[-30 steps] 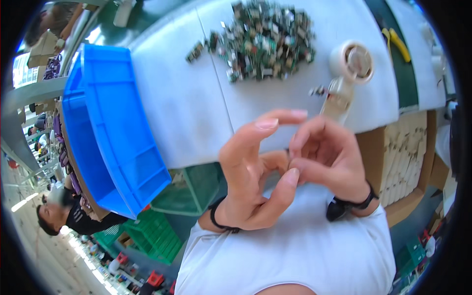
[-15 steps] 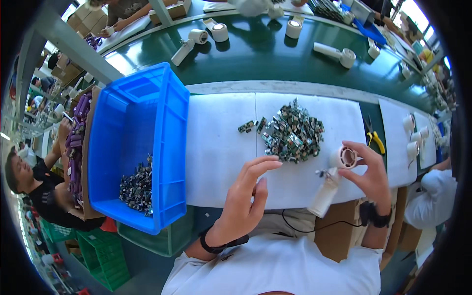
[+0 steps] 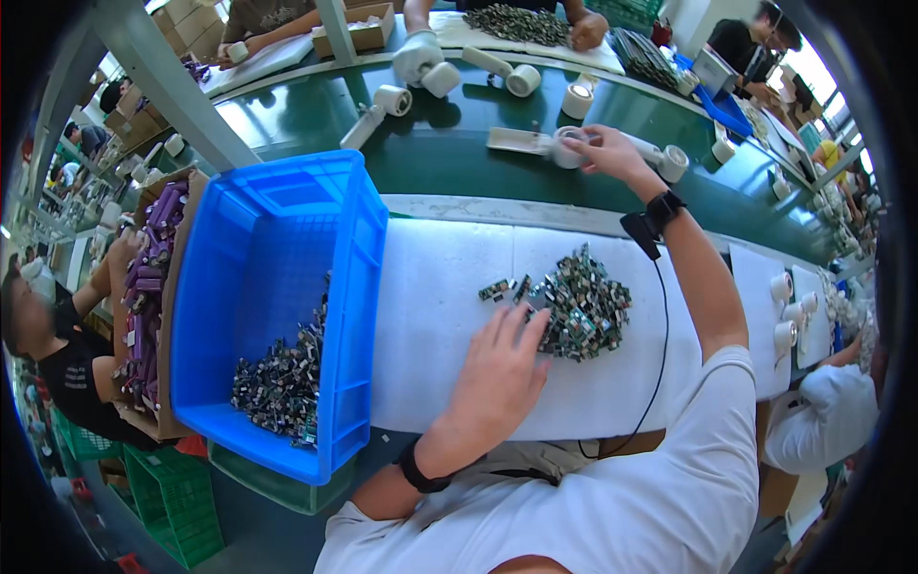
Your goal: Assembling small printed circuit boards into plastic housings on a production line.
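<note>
My right hand (image 3: 608, 155) reaches out over the green belt. Its fingers close round the ring-shaped head of a white plastic housing (image 3: 517, 141), whose handle points left. Below it, my left hand (image 3: 499, 371) is over the white mat (image 3: 430, 316), fingers spread and nothing seen in its grasp. Its fingertips are at the left edge of a heap of small green circuit boards (image 3: 585, 311); whether they touch it I cannot tell. A loose circuit board (image 3: 495, 289) is beside the heap.
A blue bin (image 3: 352, 335) holding more boards stands left, beside a carton of purple parts (image 3: 153, 258). Other white housings (image 3: 391, 100) lie along the green belt (image 3: 449, 172). Across it, a co-worker's gloved hand (image 3: 418, 55) is by one. A black cord (image 3: 664, 344) trails from my right wrist.
My right hand has carried the white housing from the mat's near right side forward onto the belt. My left hand's fingers have spread near the heap. A co-worker's gloved hand has shifted left.
</note>
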Motion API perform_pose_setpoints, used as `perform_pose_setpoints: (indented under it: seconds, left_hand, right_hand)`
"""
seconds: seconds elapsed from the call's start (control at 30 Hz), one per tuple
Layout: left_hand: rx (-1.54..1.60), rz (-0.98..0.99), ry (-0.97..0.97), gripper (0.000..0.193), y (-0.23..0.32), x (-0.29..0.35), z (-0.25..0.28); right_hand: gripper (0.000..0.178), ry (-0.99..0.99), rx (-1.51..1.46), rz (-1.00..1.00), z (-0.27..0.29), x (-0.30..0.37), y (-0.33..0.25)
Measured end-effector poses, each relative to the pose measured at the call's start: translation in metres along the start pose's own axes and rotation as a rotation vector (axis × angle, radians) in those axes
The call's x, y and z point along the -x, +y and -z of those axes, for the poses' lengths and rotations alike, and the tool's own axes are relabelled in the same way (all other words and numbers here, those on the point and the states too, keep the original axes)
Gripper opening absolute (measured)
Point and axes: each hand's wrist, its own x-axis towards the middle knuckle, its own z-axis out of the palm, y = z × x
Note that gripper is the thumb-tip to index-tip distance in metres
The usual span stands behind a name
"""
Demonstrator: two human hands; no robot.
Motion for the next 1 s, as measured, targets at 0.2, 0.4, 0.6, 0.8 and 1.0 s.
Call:
perform_pose_setpoints:
  seconds: [0.2,0.4,0.6,0.8,1.0]
  left_hand:
    - [-0.065,0.035,-0.023,0.038,-0.001,-0.002,-0.004]
    - [0.095,0.104,0.052,0.021,0.001,0.001,0.001]
    - [0.155,0.105,0.174,0.017,0.003,0.004,0.012]
    - [0.123,0.069,0.28,0.021,0.005,0.018,0.025]
    - [0.576,0.21,0.134,0.021,0.015,0.026,0.03]
  right_hand:
    - [0.07,0.208,0.389,0.135,0.003,-0.076,-0.014]
    - [0.065,0.487,0.497,0.096,-0.02,-0.123,0.003]
    - [0.056,0.181,0.336,0.197,0.013,-0.099,-0.003]
    - [0.042,-0.087,-0.012,0.401,0.069,0.115,-0.07]
    - [0.04,-0.392,0.208,0.307,0.084,0.302,-0.064]
